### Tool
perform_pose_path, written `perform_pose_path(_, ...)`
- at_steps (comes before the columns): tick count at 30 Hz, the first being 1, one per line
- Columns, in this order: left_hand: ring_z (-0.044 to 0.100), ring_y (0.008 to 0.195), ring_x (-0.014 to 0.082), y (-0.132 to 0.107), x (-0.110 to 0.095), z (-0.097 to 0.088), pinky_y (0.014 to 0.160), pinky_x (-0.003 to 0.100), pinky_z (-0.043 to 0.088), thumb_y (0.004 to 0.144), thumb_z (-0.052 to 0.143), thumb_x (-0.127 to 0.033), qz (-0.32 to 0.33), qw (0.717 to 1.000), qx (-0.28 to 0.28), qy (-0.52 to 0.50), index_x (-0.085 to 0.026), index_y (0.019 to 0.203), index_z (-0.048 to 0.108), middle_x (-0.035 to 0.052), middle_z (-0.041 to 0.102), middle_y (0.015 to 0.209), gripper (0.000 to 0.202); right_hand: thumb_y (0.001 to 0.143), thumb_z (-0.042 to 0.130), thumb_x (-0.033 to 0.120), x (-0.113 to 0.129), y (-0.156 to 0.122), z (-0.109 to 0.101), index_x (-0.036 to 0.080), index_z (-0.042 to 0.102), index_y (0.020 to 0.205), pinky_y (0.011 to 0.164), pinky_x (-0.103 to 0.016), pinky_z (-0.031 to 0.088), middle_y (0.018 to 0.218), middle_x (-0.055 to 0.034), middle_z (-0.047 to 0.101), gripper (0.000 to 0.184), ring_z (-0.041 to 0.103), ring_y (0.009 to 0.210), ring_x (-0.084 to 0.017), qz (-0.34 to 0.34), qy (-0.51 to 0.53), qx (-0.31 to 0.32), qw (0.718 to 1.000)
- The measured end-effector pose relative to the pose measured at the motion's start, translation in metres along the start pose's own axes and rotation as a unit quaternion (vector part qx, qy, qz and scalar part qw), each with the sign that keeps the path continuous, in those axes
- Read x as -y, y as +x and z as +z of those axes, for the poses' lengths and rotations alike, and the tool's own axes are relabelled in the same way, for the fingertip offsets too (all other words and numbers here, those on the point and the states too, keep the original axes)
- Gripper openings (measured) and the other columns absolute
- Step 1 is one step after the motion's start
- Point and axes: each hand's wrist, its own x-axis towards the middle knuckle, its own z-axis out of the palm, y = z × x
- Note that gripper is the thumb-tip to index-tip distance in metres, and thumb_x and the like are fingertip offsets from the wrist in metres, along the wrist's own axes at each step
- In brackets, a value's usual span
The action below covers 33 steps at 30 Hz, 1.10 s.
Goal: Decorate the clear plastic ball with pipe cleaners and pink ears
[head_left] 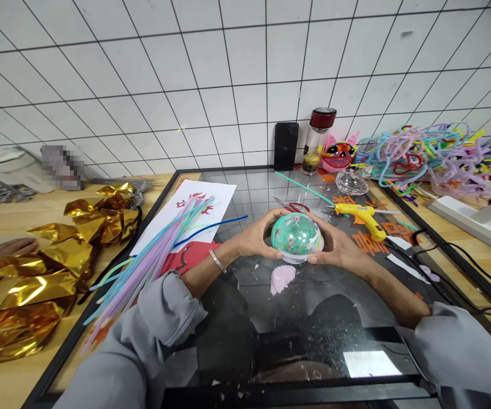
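Between my two hands is a clear plastic dome ball (297, 236) with green and coloured material inside. My left hand (259, 234) grips its left side, thumb at the lower front and fingers curved behind. On the other side my right hand (335, 244) holds it the same way, thumb near the bottom rim. A pale pink shell-shaped piece (282, 279) lies on the dark glass top just in front of the ball. Scissors with red handles (294, 207) rest behind it. To the right sits a yellow glue gun (362, 218).
Pipe cleaners (155, 264) lie across white paper (222, 193) and red paper (194, 258) at left. Gold foil (53, 267) and another person's hand (9, 253) are farther left. A phone (286, 146), bottle (319, 142), power strip (475, 224) and tangled pipe cleaners (424, 156) stand or lie behind and right.
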Motion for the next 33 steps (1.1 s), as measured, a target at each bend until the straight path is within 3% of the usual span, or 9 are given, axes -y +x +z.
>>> perform_pose_path(5, 0.043, 0.142, 0.0358, 0.001, -0.001, 0.002, 0.119, 0.053, 0.032, 0.057, 0.091, -0.036, 0.007, 1.000, 0.004, 0.023, -0.026, 0.145, 0.042, 0.0144, 0.046, 0.151, 0.101, 0.058, 0.092, 0.042, -0.001, 0.001, 0.000, 0.027, 0.047, 0.148, 0.122, -0.053, 0.027, 0.156, -0.0083, 0.047, 0.102, 0.039, 0.146, -0.035, -0.005, 0.027, 0.007, 1.000)
perform_pose_path(10, 0.045, 0.140, 0.0363, 0.001, -0.003, 0.003, 0.118, 0.052, 0.034, 0.061, 0.088, -0.038, 0.003, 0.999, 0.010, 0.036, -0.022, 0.144, 0.042, 0.0155, 0.049, 0.147, 0.097, 0.056, 0.093, 0.039, 0.001, 0.003, 0.001, 0.028, 0.047, 0.148, 0.123, -0.053, 0.027, 0.156, -0.0072, 0.047, 0.103, 0.039, 0.146, -0.034, -0.005, 0.054, 0.011, 0.998)
perform_pose_path(16, 0.049, 0.136, 0.0358, 0.001, -0.002, 0.006, 0.115, 0.051, 0.038, 0.058, 0.090, -0.040, 0.011, 1.000, -0.008, 0.015, -0.023, 0.139, 0.047, 0.0149, 0.053, 0.142, 0.093, 0.056, 0.093, 0.037, 0.004, 0.002, 0.001, 0.030, 0.048, 0.148, 0.123, -0.054, 0.025, 0.157, -0.0061, 0.045, 0.102, 0.037, 0.147, -0.034, -0.003, 0.049, 0.008, 0.999)
perform_pose_path(23, 0.047, 0.139, 0.0357, 0.000, -0.002, 0.012, 0.117, 0.050, 0.037, 0.059, 0.091, -0.039, -0.001, 0.999, -0.045, -0.015, -0.023, 0.141, 0.047, 0.0146, 0.052, 0.147, 0.095, 0.061, 0.091, 0.041, 0.015, 0.001, -0.003, 0.032, 0.049, 0.147, 0.121, -0.052, 0.032, 0.156, -0.0044, 0.048, 0.096, 0.042, 0.144, -0.033, 0.007, 0.056, 0.023, 0.998)
perform_pose_path(28, 0.041, 0.144, 0.0367, 0.000, -0.003, 0.016, 0.121, 0.053, 0.033, 0.066, 0.088, -0.039, -0.024, 0.997, -0.067, -0.021, -0.023, 0.147, 0.044, 0.0143, 0.045, 0.155, 0.094, 0.066, 0.087, 0.046, 0.017, 0.000, -0.003, 0.031, 0.054, 0.143, 0.120, -0.049, 0.034, 0.155, -0.0033, 0.049, 0.085, 0.042, 0.144, -0.033, 0.021, 0.085, 0.007, 0.996)
perform_pose_path(33, 0.038, 0.147, 0.0355, 0.000, 0.000, 0.015, 0.124, 0.057, 0.026, 0.070, 0.086, -0.036, -0.021, 0.997, -0.069, -0.016, -0.027, 0.149, 0.045, 0.0110, 0.042, 0.158, 0.089, 0.063, 0.088, 0.045, 0.014, -0.001, -0.004, 0.031, 0.054, 0.141, 0.118, -0.051, 0.037, 0.153, -0.0047, 0.051, 0.086, 0.045, 0.142, -0.034, 0.030, 0.090, -0.011, 0.995)
